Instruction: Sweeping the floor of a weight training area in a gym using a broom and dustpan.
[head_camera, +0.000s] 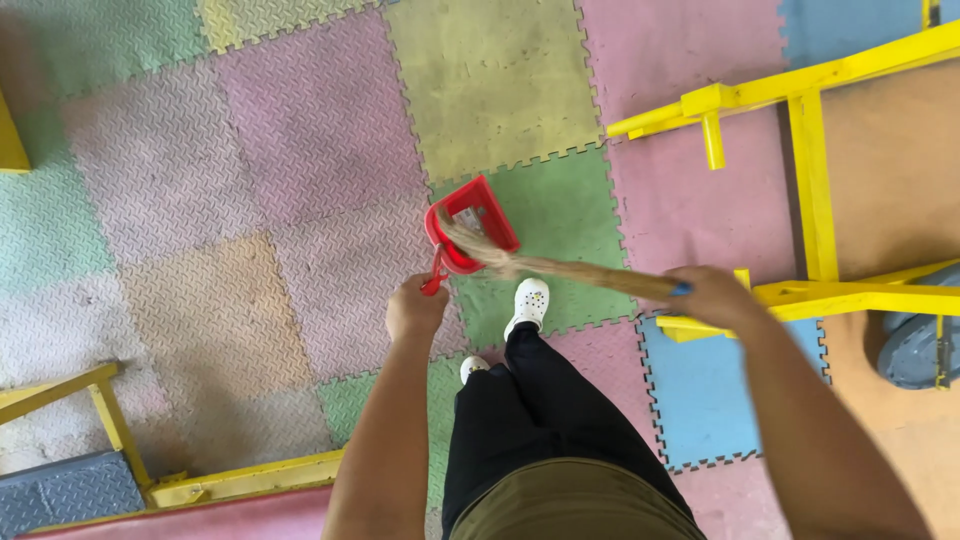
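Pastel interlocking foam floor mats (300, 140); yellow metal frame (812, 180) at right; another yellow frame (110, 420) lower left

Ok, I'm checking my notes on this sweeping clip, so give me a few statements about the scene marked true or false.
1. The left hand holds a red dustpan by its handle. True.
2. The right hand grips a blue plastic mop. False: it grips a straw-coloured broom.
3. The broom's bristles reach into the dustpan. True.
4. The floor is bare concrete. False: it is coloured foam mat tiles.
5. Yellow frames stand on the mats. True.
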